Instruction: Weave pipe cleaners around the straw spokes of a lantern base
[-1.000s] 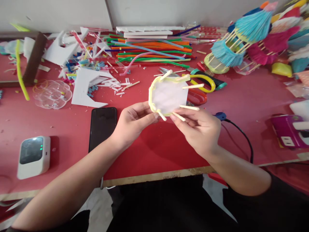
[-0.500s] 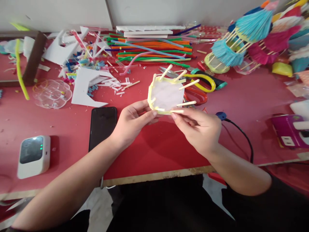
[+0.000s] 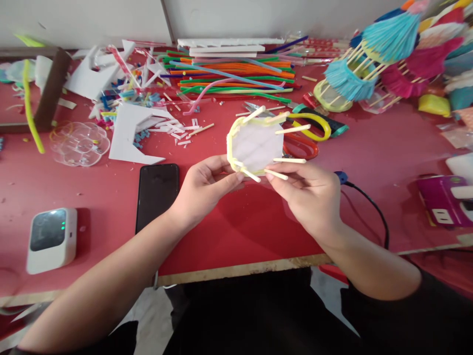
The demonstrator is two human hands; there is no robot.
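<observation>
Between my two hands, above the red table, is a round white disc (image 3: 256,144) edged with pale yellow clay, with several short cream sticks (image 3: 293,129) standing out around its rim. My left hand (image 3: 205,185) pinches the disc's lower left edge, thumb in front and the other fingers partly hidden behind. At the lower right edge my right hand (image 3: 306,190) grips the rim with thumb and fingertips, close to the base of one stick. The disc is tilted, its sticks leaning towards the right. Behind it lie yellow-handled scissors (image 3: 325,129) and a red-handled tool (image 3: 306,148), partly covered.
A black phone (image 3: 157,197) lies beside my left wrist, and a white device with a screen (image 3: 53,239) sits farther left. Coloured pipe cleaners (image 3: 236,74) and white foam pieces (image 3: 127,138) spread along the back. Tasselled stick models (image 3: 351,81) stand at the back right.
The disc has turned and tilted slightly in my hands, so its sticks point more to the right and down. Both hands keep their hold, with little shift.
</observation>
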